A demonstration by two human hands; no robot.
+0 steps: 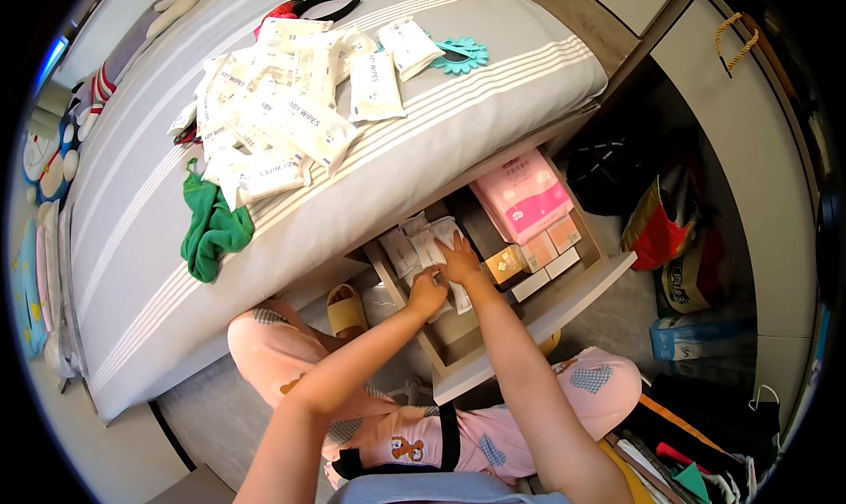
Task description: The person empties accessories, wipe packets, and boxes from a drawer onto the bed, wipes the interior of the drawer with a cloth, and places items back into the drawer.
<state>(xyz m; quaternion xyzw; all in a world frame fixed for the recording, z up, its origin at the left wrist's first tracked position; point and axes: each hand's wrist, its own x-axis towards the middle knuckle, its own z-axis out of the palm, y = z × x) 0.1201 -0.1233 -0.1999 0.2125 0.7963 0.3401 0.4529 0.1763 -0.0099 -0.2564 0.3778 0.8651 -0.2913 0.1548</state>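
Striped grey bedding covered the bed (493,94), where a loose heap of white packets marked "BABY WIPES" (291,121) lay near the edge, with a crumpled green cloth (214,226) just beside it. Below, a drawer (577,300) stood pulled out over the floor. White soft packs (399,254) sat along its left side, while a pink package (524,200), a gold box (505,265) and several small cartons (562,234) filled the right.

Both hands were down among the white packs. The right hand (460,263) lay over them with its fingers spread, palm down, touching a pack and not visibly wrapped around it. The left hand (426,294) was close beside it, its fingers curled inward at the packs; whether they had closed on one could not be told.

Judging by the look of them, the packs were light, soft and pliant, with a slick film that could slide under a loose touch. The best hold seemed to be across the flat middle, thumb opposite fingers, sparing the sealed ends any hard pull.
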